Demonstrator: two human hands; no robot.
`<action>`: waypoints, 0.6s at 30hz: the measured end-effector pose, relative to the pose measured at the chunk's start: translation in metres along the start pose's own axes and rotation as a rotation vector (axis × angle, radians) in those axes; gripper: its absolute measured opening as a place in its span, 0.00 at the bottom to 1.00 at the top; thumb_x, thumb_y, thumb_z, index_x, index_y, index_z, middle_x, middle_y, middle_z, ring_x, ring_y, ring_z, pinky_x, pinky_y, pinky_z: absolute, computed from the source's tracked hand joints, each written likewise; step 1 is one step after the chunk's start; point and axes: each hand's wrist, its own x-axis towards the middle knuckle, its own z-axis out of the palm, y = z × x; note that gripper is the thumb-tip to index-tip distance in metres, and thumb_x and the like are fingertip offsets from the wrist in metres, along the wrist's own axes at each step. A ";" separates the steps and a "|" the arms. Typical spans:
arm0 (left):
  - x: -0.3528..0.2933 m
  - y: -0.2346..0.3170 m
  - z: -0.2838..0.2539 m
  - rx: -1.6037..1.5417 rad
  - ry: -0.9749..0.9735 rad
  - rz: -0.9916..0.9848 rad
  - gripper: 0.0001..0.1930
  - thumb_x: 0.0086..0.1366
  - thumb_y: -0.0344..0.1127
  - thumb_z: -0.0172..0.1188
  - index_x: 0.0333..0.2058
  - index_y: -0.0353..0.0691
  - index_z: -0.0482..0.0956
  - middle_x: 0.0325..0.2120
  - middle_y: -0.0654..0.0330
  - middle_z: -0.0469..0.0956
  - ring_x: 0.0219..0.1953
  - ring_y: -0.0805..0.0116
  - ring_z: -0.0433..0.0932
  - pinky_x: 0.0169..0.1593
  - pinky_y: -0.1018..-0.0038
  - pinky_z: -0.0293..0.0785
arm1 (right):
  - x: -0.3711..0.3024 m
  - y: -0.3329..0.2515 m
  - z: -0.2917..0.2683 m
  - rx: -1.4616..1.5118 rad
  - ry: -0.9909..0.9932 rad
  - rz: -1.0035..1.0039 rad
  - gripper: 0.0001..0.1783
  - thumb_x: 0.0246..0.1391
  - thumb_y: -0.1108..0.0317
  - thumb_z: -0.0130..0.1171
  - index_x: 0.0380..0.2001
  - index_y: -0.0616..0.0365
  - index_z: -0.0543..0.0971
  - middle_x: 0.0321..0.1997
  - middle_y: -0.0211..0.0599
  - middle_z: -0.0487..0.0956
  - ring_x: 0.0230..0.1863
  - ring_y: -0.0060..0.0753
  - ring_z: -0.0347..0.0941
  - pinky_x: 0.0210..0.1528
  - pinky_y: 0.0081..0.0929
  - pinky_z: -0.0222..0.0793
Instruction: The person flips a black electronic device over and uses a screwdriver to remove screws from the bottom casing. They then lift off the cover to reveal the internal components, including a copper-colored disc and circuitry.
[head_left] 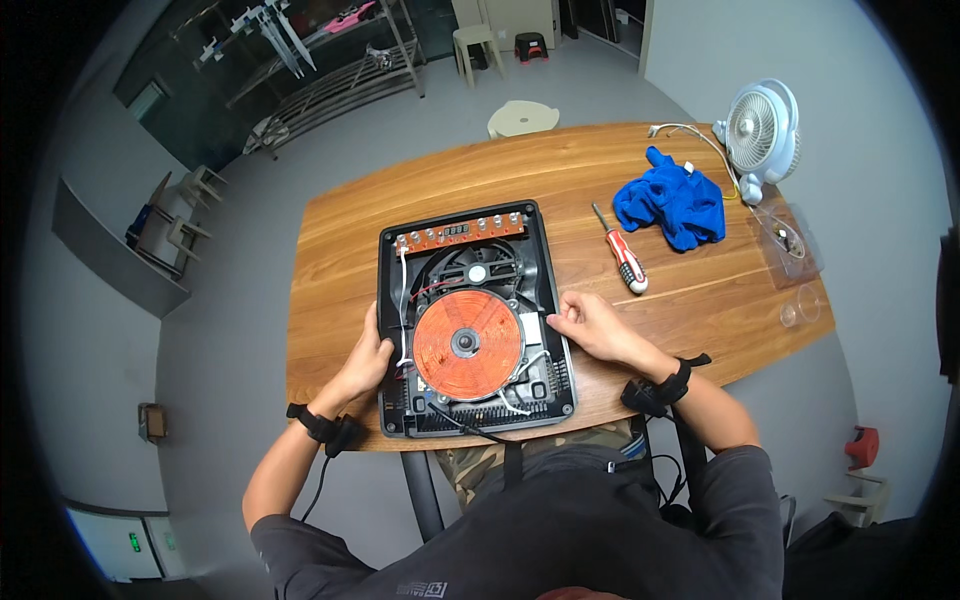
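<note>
Table [338, 245]: cooker [467, 375] between both hands' fingers [371, 320] [574, 304]

You have two hands in view, one left hand [365, 362] and one right hand [594, 326], and you wear two black wrist straps [313, 425]. Before you, count one wooden table [335, 245], one opened induction cooker base [390, 275], one copper coil [443, 345], one internal cooling fan [477, 272], one orange control board [458, 234], one red-and-white screwdriver [624, 262], one blue cloth [672, 205], one desk fan [758, 130] and one clear plastic box [774, 274]. Past the table's far edge, you can count two beige stools [523, 118] and one black-and-red stool [531, 46].
</note>
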 end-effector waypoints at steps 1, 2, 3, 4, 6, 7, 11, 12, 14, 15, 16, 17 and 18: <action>0.000 0.003 0.000 0.021 0.010 -0.006 0.39 0.67 0.23 0.42 0.74 0.28 0.36 0.72 0.36 0.52 0.77 0.50 0.49 0.77 0.65 0.45 | 0.002 0.003 0.001 0.014 -0.001 0.007 0.20 0.62 0.58 0.65 0.23 0.59 0.71 0.18 0.32 0.71 0.22 0.26 0.66 0.27 0.33 0.65; -0.001 0.008 -0.002 0.041 0.019 -0.013 0.39 0.68 0.23 0.42 0.74 0.28 0.36 0.72 0.36 0.53 0.77 0.49 0.50 0.77 0.64 0.46 | 0.002 0.003 0.001 0.019 0.004 0.019 0.20 0.62 0.58 0.64 0.23 0.59 0.71 0.18 0.32 0.71 0.22 0.26 0.66 0.27 0.33 0.65; -0.001 0.012 0.000 0.058 0.028 -0.018 0.38 0.68 0.23 0.43 0.74 0.28 0.37 0.72 0.36 0.54 0.76 0.49 0.51 0.77 0.64 0.47 | 0.001 0.001 0.001 0.021 0.009 0.032 0.20 0.62 0.58 0.64 0.23 0.59 0.71 0.18 0.32 0.71 0.22 0.26 0.66 0.27 0.34 0.65; -0.002 0.009 0.001 0.103 0.069 -0.009 0.37 0.69 0.24 0.44 0.74 0.28 0.40 0.70 0.34 0.58 0.75 0.47 0.56 0.76 0.63 0.51 | -0.001 -0.002 0.001 0.012 0.025 0.031 0.20 0.62 0.58 0.64 0.23 0.59 0.71 0.17 0.32 0.71 0.21 0.26 0.67 0.27 0.34 0.65; -0.002 0.015 0.000 0.128 0.094 -0.041 0.36 0.70 0.24 0.45 0.73 0.29 0.43 0.69 0.34 0.59 0.74 0.47 0.57 0.75 0.63 0.52 | -0.002 -0.007 0.000 -0.010 0.001 0.059 0.21 0.65 0.57 0.64 0.24 0.59 0.72 0.19 0.24 0.70 0.23 0.17 0.63 0.26 0.27 0.63; -0.003 0.017 -0.001 0.140 0.108 -0.058 0.35 0.70 0.24 0.45 0.73 0.29 0.44 0.69 0.34 0.60 0.74 0.47 0.58 0.75 0.63 0.53 | -0.004 -0.009 0.000 -0.024 -0.003 0.059 0.21 0.66 0.57 0.63 0.24 0.60 0.72 0.19 0.25 0.70 0.23 0.18 0.63 0.26 0.27 0.63; 0.002 0.002 -0.006 0.067 0.173 -0.060 0.30 0.69 0.24 0.52 0.69 0.28 0.60 0.58 0.40 0.76 0.62 0.50 0.75 0.66 0.63 0.69 | -0.008 -0.029 -0.005 -0.103 -0.091 0.072 0.24 0.70 0.55 0.55 0.27 0.67 0.76 0.20 0.55 0.75 0.24 0.56 0.73 0.32 0.46 0.68; 0.003 0.003 -0.007 0.079 0.218 -0.031 0.28 0.68 0.24 0.57 0.66 0.28 0.66 0.51 0.43 0.81 0.54 0.55 0.81 0.57 0.63 0.76 | -0.008 -0.029 -0.006 -0.120 -0.094 0.063 0.24 0.70 0.55 0.54 0.28 0.68 0.76 0.21 0.58 0.75 0.26 0.61 0.74 0.33 0.49 0.69; 0.004 0.026 -0.013 0.093 0.169 -0.103 0.27 0.68 0.24 0.57 0.65 0.29 0.67 0.49 0.44 0.81 0.52 0.58 0.81 0.55 0.63 0.77 | -0.008 -0.026 -0.005 -0.151 -0.099 0.053 0.26 0.71 0.54 0.52 0.29 0.69 0.77 0.24 0.64 0.76 0.31 0.69 0.75 0.36 0.53 0.69; 0.001 0.033 -0.015 0.101 0.145 -0.144 0.27 0.68 0.24 0.58 0.65 0.29 0.67 0.49 0.45 0.82 0.50 0.60 0.81 0.53 0.63 0.78 | -0.008 -0.027 -0.005 -0.146 -0.110 0.046 0.26 0.71 0.54 0.52 0.29 0.69 0.77 0.25 0.66 0.76 0.32 0.71 0.75 0.37 0.54 0.69; -0.001 0.028 -0.016 0.120 0.150 -0.120 0.28 0.66 0.27 0.61 0.65 0.31 0.68 0.46 0.45 0.80 0.45 0.59 0.81 0.49 0.63 0.78 | -0.007 -0.029 -0.005 -0.141 -0.121 0.040 0.26 0.71 0.54 0.52 0.29 0.70 0.77 0.26 0.67 0.77 0.34 0.72 0.74 0.37 0.55 0.69; -0.004 0.025 -0.019 0.181 0.175 -0.104 0.29 0.66 0.28 0.62 0.65 0.32 0.68 0.46 0.45 0.79 0.44 0.57 0.80 0.49 0.63 0.78 | -0.005 -0.030 -0.006 -0.136 -0.132 0.035 0.26 0.71 0.54 0.52 0.29 0.70 0.77 0.27 0.68 0.77 0.35 0.74 0.74 0.38 0.57 0.69; -0.004 0.022 -0.019 0.240 0.185 -0.084 0.29 0.65 0.29 0.63 0.64 0.32 0.68 0.45 0.45 0.79 0.43 0.56 0.80 0.49 0.63 0.78 | -0.005 -0.026 -0.005 -0.166 -0.115 0.007 0.26 0.71 0.54 0.52 0.28 0.70 0.77 0.27 0.69 0.77 0.35 0.74 0.75 0.38 0.56 0.69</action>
